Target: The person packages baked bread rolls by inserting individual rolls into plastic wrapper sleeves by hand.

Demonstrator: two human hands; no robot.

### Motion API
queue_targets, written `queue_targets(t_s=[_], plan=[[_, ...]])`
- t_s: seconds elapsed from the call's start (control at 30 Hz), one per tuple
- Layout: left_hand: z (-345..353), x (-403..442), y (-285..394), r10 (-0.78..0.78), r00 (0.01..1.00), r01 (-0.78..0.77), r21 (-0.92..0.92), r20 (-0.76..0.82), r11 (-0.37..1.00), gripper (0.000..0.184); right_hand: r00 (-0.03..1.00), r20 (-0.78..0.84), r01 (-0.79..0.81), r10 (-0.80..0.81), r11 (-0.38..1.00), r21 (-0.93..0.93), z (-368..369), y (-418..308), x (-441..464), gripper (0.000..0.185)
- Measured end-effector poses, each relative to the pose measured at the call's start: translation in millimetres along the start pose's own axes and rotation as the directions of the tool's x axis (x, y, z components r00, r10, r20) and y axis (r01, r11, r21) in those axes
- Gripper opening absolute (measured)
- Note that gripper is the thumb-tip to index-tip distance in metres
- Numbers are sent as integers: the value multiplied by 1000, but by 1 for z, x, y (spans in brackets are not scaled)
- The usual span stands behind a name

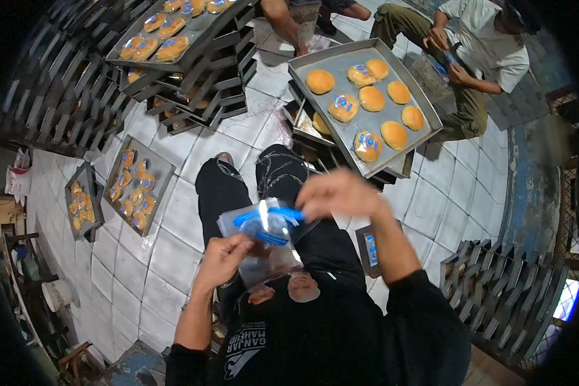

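Note:
Over my lap, a clear plastic bag (264, 225) with blue print lies across what looks like a stack of the same bags. My left hand (224, 258) is closed on the lower left edge of these bags. At their upper right, my right hand (341, 196) is smeared by motion, its fingertips close to the blue strip; whether they grip it I cannot tell. Just beyond, a metal tray (367, 55) of round buns sits tilted on other trays. Some buns there are bare, like the bun (372, 99) in the middle; others, like the bun (343, 108), are in printed bags.
Bagged buns fill two trays (149, 222) on the tiled floor at left and a tray (196, 48) atop a stack at upper left. A small dark box (367, 251) is by my right thigh. Stacked trays (502, 302) stand at right. Another person (482, 51) sits at upper right.

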State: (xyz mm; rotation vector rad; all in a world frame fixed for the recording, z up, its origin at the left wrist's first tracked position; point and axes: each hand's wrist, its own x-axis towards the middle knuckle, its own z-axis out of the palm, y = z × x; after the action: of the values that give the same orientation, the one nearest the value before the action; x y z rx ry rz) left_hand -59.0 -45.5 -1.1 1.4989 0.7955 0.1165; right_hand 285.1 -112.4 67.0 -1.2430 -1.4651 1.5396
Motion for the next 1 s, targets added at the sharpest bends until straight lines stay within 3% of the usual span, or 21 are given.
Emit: queue_targets(t_s=[0.03,0.07,0.1,0.13,0.17,0.23,0.3,0.37,0.43,0.53,0.57,0.6,0.67,0.7,0.73,0.77,0.8,0.87,0.93,0.97,1.0], plan=[[8,4,8,84,980,-107,-121,-183,987,19,990,-144,27,6,973,228,-39,42,0,21],[3,7,33,-65,985,1,-375,-158,927,18,895,-419,-62,151,974,218,-78,69,1,24],[-6,13,22,-27,967,-93,-449,-254,889,18,732,-677,-287,-75,867,-407,-136,136,2,41],[-17,20,10,3,934,-196,-504,-358,841,18,681,-732,-658,-31,414,-629,-168,139,-10,40],[-19,26,18,-24,891,-251,-536,-453,806,16,661,-750,-700,8,365,-614,-202,160,-20,38],[-21,32,33,-58,833,-333,-583,-550,741,18,620,-784,-596,-21,638,-488,-259,219,-40,42],[-21,36,17,-70,847,-337,-632,-528,698,19,605,-795,-691,42,525,-497,-288,276,-65,50],[-21,37,4,-73,851,-351,-667,-519,657,23,574,-813,-774,98,389,-499,-280,274,-67,57],[-23,35,6,-79,841,-386,-697,-535,604,25,532,-836,-837,134,234,-495,-251,211,-59,65],[-25,39,11,-87,832,-392,-692,-548,606,28,559,-794,-829,237,136,-543,-206,171,-56,70],[-25,46,17,-96,829,-396,-699,-552,595,28,547,-778,-831,308,310,-462,-209,192,-68,68],[-27,51,23,-100,817,-414,-700,-567,582,27,518,-822,-831,237,370,-416,-204,187,-70,65],[-31,59,27,-94,829,-416,-719,-552,556,25,469,-879,-783,86,500,-369,-185,175,-66,60],[-31,64,31,-115,823,-420,-733,-556,535,24,453,-882,-574,132,800,-174,-167,153,-58,55],[-32,72,33,-130,817,-430,-745,-561,510,23,464,-867,-274,184,960,58,-141,120,-45,50],[-34,80,30,-135,819,-442,-763,-558,472,22,589,-787,70,181,959,273,-106,86,-31,51],[-36,88,27,-136,824,-449,-781,-550,434,20,703,-700,357,126,789,500,-68,56,-16,51],[-40,104,22,-148,832,-453,-810,-534,372,18,848,-530,361,7,726,586,-13,22,14,48],[-41,115,21,-202,835,-419,-829,-512,369,21,852,-520,247,-62,923,295,49,-4,47,40],[-40,116,27,-208,824,-427,-818,-528,385,23,826,-497,278,-266,959,-51,77,-20,57,39],[-37,114,33,-214,812,-434,-808,-542,398,25,794,-407,294,-451,872,-391,95,-32,62,40]])
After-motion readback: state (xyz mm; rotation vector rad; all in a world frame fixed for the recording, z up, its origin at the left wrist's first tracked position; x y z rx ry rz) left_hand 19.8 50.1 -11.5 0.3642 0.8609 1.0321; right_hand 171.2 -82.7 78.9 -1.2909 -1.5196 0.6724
